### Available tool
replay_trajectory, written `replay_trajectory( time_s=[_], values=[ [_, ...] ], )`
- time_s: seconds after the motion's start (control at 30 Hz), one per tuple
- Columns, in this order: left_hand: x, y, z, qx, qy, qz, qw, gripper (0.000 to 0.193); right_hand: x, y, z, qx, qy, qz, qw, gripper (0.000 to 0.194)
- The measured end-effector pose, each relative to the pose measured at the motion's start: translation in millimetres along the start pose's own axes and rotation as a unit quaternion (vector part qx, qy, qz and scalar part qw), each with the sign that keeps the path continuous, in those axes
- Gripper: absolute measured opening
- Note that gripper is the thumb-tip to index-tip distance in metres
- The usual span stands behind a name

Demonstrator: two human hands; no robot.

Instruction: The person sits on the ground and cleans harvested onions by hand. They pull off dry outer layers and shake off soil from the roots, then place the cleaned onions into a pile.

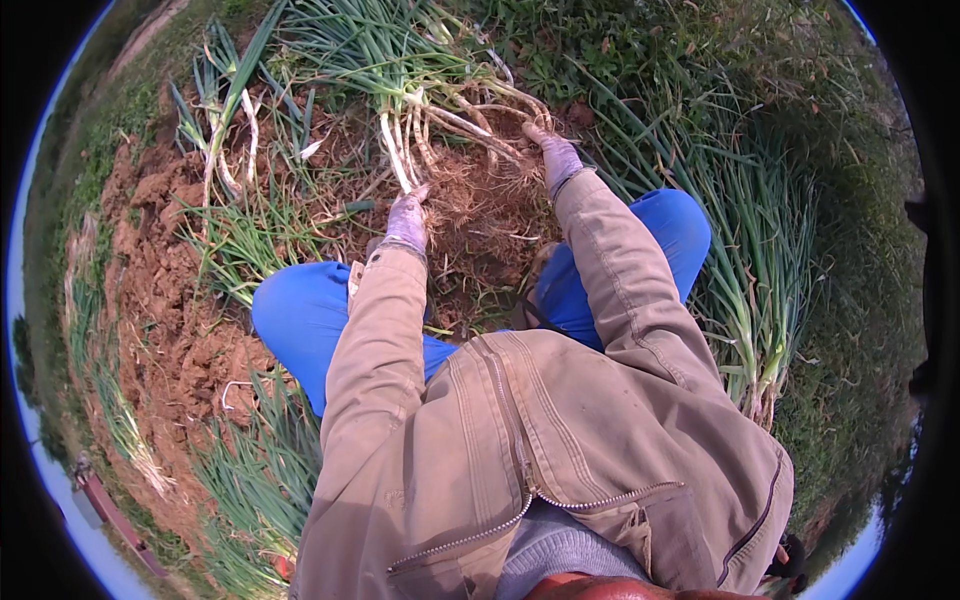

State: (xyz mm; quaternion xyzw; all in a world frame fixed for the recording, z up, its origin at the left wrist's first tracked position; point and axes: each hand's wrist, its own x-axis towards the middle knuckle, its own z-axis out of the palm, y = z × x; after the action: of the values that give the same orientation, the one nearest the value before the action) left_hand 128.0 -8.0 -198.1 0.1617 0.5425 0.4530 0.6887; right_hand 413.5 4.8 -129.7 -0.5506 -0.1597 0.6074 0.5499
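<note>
Before me on the soil lies a loose bunch of green onions (pixel 390 67), its long green leaves pointing away from me and its pale stalks and brown roots toward me. My left hand (pixel 407 219), in a soiled lavender glove, closes around the root end of a white stalk on the bunch's left side. At the right side, my right hand (pixel 559 157), gloved alike, grips the root ends of curved, soil-stained stalks; its fingers are partly hidden. Between both hands hang tangled roots (pixel 465 184) with soil on them.
To the left lie a few loose green onions (pixel 217 135) on clumpy red-brown soil (pixel 172 277). A large bundle of green onions (pixel 750 277) rests at my right, beside grass. More green onions (pixel 255 465) lie at lower left. My bent knees in blue trousers (pixel 300 307) flank the work.
</note>
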Motion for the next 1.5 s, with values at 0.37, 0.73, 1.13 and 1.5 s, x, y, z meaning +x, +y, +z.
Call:
replay_trajectory(
  time_s=[0.37,0.73,1.13,1.5],
  values=[
    [-41.0,11.2,58.2,0.351,0.056,0.009,0.935,0.066,-40.4,7.8,29.3,-0.142,-0.161,0.099,0.972,0.034],
    [-11.9,3.7,45.7,-0.179,-0.018,-0.063,0.982,0.026,-49.5,50.5,55.4,-0.154,-0.133,0.037,0.978,0.035],
    [-23.6,1.6,38.4,0.067,-0.099,-0.094,0.988,0.042,-66.8,61.2,66.1,-0.171,-0.251,0.118,0.946,0.038],
    [-16.1,151.0,58.9,-0.068,-0.156,-0.06,0.984,0.02,-115.1,48.8,85.7,-0.36,-0.419,0.234,0.8,0.062]
  ],
)
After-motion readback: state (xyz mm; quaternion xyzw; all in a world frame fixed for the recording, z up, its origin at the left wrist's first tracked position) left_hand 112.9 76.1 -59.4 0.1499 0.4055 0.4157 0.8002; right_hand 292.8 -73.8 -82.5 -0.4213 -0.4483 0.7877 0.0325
